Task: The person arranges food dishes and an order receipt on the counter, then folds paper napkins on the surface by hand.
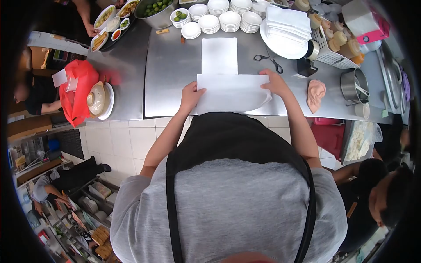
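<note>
A wide white paper sheet (230,93) lies between my two hands at the front edge of the steel counter, its lower right corner curling up. My left hand (192,95) pinches the sheet's left edge with thumb and fingers. At the upper right corner, my right hand (275,83) is closed on the sheet. Just beyond it a narrower white sheet (219,55) lies flat, its near end meeting or tucked under the wide one; I cannot tell which. Black scissors (268,61) rest to the right of it.
Stacked white bowls (219,19) line the back, beside a pot of limes (153,8). A plate (264,37) bears a pile of white sheets (287,26). Rightward are a bottle basket (326,52), a pink cloth (315,94) and a steel pot (354,85). A red bag (79,92) sits left; co-workers stand around.
</note>
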{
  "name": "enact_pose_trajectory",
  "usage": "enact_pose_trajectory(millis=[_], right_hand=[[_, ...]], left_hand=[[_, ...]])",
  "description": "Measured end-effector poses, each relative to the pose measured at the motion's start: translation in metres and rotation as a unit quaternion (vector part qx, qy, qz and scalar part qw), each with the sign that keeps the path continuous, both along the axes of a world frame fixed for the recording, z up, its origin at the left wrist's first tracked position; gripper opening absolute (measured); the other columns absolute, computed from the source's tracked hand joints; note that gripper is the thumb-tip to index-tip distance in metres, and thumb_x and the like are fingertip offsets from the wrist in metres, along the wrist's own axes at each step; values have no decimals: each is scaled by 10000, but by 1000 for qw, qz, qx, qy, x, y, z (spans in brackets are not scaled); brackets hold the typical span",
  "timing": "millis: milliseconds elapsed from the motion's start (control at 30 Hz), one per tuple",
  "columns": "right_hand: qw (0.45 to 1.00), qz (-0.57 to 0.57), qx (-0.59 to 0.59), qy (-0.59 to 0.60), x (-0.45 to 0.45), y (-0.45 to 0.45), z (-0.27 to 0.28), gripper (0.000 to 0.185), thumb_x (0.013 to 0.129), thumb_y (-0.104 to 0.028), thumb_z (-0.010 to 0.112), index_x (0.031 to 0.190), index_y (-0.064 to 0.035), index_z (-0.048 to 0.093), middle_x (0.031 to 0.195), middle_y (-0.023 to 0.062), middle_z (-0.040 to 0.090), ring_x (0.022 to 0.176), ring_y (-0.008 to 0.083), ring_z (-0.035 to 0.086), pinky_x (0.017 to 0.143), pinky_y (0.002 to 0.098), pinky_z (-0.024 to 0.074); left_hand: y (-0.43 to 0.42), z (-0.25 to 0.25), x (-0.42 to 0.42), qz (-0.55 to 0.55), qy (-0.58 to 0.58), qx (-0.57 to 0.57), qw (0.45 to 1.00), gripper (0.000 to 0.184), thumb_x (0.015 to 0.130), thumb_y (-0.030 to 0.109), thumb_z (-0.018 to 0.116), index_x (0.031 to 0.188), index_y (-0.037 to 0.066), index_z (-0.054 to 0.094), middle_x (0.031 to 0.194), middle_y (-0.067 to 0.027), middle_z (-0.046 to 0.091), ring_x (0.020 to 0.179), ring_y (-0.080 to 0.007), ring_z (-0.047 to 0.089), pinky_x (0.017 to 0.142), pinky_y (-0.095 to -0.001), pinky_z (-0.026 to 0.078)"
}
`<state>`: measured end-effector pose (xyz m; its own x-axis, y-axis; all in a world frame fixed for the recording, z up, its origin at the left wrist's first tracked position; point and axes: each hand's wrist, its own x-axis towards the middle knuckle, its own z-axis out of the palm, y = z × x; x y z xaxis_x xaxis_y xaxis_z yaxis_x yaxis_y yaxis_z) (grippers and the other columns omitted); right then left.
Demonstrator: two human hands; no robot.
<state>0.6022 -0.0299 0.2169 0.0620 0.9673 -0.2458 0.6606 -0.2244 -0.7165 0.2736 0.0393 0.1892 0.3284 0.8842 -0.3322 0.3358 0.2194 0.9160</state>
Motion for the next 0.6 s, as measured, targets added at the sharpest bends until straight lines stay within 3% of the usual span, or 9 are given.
enact_pose_trajectory(millis=[67, 200, 267, 300, 367, 400, 467, 567, 600], right_hand=[[998, 9, 6, -63, -2, 8, -4, 410, 651, -94, 646, 1051, -63, 560, 972, 135, 599, 917, 308, 565, 759, 369, 455], [960, 17, 196, -202, -50, 56, 7, 351, 687, -117, 657, 1026, -79, 574, 1013, 113, 582, 948, 300, 558, 789, 382, 462], [954, 56, 251, -158, -84, 80, -3, 272, 712, -111, 627, 979, -82, 584, 1003, 110, 572, 923, 297, 561, 781, 385, 468], [954, 89, 237, -160, -100, 86, -1, 235, 720, -108, 615, 953, -82, 587, 981, 108, 570, 899, 296, 564, 771, 382, 472], [952, 124, 227, -162, -119, 97, -5, 199, 729, -106, 603, 926, -83, 589, 959, 105, 569, 876, 295, 568, 761, 380, 475], [940, 143, 224, -213, -124, 104, -17, 189, 730, -110, 601, 917, -86, 588, 942, 103, 569, 861, 294, 570, 749, 377, 480], [924, 162, 222, -264, -121, 118, -23, 178, 731, -114, 600, 907, -88, 587, 924, 101, 569, 847, 293, 572, 738, 374, 485], [929, 132, 213, -273, -101, 132, -24, 163, 721, -119, 621, 874, -69, 599, 887, 100, 580, 803, 266, 586, 705, 344, 492], [964, 93, 202, -149, -91, 136, -22, 153, 723, -125, 632, 858, -59, 605, 862, 95, 592, 779, 239, 592, 694, 325, 490]], left_hand=[[2, 3, 0, -38, 82, 74, 993, 296, 770, 78, 631, 1033, -32, 549, 811, -99, 649, 671, -161, 615, 625, -275, 486], [-3, 41, 12, -46, 218, 186, 957, 336, 762, 69, 631, 1075, -4, 531, 892, -130, 642, 742, -241, 629, 688, -333, 488], [-6, 39, 20, -128, 204, 458, 855, 388, 790, 182, 616, 1150, 81, 511, 1138, -156, 554, 1043, -308, 531, 875, -426, 411], [-9, 38, 26, -126, 206, 460, 854, 388, 790, 182, 616, 1150, 81, 511, 1138, -156, 554, 1043, -308, 531, 875, -426, 411], [-14, 31, 37, -404, 194, 476, 757, 459, 856, 274, 503, 1293, 157, 420, 1359, -110, 365, 1279, -285, 298, 1041, -480, 223], [-15, 24, 40, -402, 195, 477, 757, 459, 856, 274, 503, 1293, 157, 420, 1359, -110, 365, 1279, -285, 298, 1041, -480, 223], [-10, 10, 45, -463, 233, 456, 723, 513, 878, 389, 421, 1348, 200, 346, 1448, -53, 202, 1349, -249, 119, 1072, -508, 109], [4, 5, 48, -426, 261, 492, 713, 515, 881, 409, 415, 1347, 205, 342, 1461, -44, 160, 1353, -241, 101, 1070, -506, 117], [6, 6, 48, -425, 262, 493, 713, 515, 881, 409, 415, 1347, 205, 342, 1461, -44, 160, 1353, -241, 101, 1070, -506, 117]])
